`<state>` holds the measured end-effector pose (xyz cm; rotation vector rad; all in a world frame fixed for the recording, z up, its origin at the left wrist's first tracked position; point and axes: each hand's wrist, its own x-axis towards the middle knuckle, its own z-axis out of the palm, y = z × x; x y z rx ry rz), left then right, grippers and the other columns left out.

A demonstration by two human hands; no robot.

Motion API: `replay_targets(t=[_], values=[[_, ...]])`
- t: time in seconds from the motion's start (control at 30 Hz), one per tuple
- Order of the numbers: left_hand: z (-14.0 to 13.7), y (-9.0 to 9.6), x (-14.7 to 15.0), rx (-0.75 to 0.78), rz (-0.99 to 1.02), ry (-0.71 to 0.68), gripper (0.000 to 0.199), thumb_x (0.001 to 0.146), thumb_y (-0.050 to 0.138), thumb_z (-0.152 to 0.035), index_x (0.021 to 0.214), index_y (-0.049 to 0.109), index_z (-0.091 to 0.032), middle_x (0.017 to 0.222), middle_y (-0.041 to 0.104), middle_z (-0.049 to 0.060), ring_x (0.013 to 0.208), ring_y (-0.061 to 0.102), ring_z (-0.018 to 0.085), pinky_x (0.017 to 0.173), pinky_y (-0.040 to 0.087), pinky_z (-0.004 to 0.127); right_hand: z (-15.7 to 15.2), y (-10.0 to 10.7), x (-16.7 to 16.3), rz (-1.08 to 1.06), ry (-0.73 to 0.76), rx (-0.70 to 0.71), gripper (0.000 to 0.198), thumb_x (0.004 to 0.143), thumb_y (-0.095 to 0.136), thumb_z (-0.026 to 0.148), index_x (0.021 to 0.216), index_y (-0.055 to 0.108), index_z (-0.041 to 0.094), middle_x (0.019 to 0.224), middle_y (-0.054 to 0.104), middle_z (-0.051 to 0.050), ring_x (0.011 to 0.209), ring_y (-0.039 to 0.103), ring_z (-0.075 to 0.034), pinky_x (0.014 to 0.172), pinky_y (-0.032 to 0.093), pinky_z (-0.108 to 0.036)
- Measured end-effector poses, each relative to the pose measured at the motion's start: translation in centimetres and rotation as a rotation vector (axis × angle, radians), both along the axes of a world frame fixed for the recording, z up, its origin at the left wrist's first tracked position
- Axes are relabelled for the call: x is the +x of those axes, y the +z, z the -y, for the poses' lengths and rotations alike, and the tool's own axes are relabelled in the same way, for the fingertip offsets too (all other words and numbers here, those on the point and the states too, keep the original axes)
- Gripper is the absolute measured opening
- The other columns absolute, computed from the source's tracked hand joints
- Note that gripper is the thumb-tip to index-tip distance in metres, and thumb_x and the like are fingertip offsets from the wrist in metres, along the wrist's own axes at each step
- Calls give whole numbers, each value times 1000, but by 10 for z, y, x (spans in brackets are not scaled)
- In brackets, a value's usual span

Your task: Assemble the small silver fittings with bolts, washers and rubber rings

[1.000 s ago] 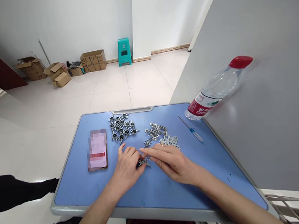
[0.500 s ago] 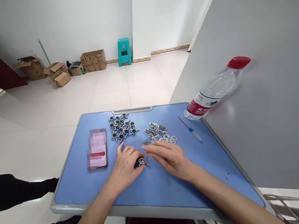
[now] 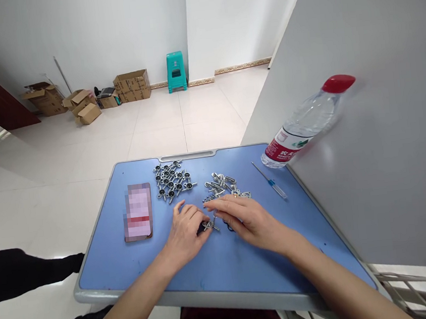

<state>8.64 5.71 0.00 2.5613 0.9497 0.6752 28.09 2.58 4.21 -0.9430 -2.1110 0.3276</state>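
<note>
A small silver metal fitting with a dark side (image 3: 207,225) sits at the fingertips of the left hand (image 3: 186,231), just above the blue table with a pale grey rim (image 3: 133,269). The left grip pinches it between thumb and bent fingers. The right hand (image 3: 247,218) arches close on the other side, fingertips at the fitting's raised metal end; whether its grip closes on that end, I cannot tell. A black ring-like piece (image 3: 228,226) lies partly under the right hand. Beyond the fingers, the right hand partly covers tiny silver nuts (image 3: 208,198) and flat silver plates (image 3: 246,194). Behind these lie silver eye-ended bolts (image 3: 221,181). A cluster of black-centred silver fittings (image 3: 169,180) lies beyond the left hand, a phone (image 3: 139,213) to its left. A blue-handled screwdriver (image 3: 270,181) lies right of the bolts, near a red-capped clear plastic bottle (image 3: 290,138).
</note>
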Motion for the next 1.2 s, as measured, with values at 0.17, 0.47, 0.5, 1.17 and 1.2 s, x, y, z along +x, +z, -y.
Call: replay_targets(t=[0.17, 0.47, 0.5, 1.17, 1.2], values=[[0, 2, 2, 13, 32, -1, 12, 83, 63, -15, 88, 56, -22, 89, 66, -1, 92, 61, 20, 107, 32, 50, -1, -4, 2, -46, -70, 26, 22, 99, 43, 17, 113, 58, 21, 90, 70, -6, 74, 64, -17, 67, 52, -29], [-1, 1, 3, -3, 39, 10, 10, 82, 64, -16, 85, 57, -21, 89, 66, -1, 91, 61, 19, 107, 31, 52, -1, -11, -3, -53, -94, 72, 15, 98, 46, 17, 106, 59, 20, 85, 67, -5, 73, 59, -15, 65, 49, -27], [-1, 1, 3, -2, 39, 12, 10, 82, 64, -16, 85, 57, -21, 89, 65, 0, 91, 61, 19, 107, 31, 52, -1, -11, -4, -52, -90, 68, 16, 99, 45, 17, 106, 59, 20, 85, 66, -5, 72, 59, -15, 65, 48, -27], [5, 8, -5, -67, 37, 38, 12, 80, 67, -16, 88, 61, -22, 95, 66, -2, 97, 61, 17, 111, 28, 49, -2, -11, 3, -94, -57, 106, 18, 97, 49, 19, 111, 60, 19, 89, 72, -6, 80, 66, -17, 73, 53, -30], [5, 7, -5, -61, 33, 33, 12, 80, 67, -15, 88, 61, -22, 94, 66, -1, 97, 61, 17, 111, 28, 49, -2, -10, 3, -91, -56, 111, 17, 97, 49, 19, 110, 60, 19, 87, 72, -6, 79, 66, -17, 72, 53, -30]])
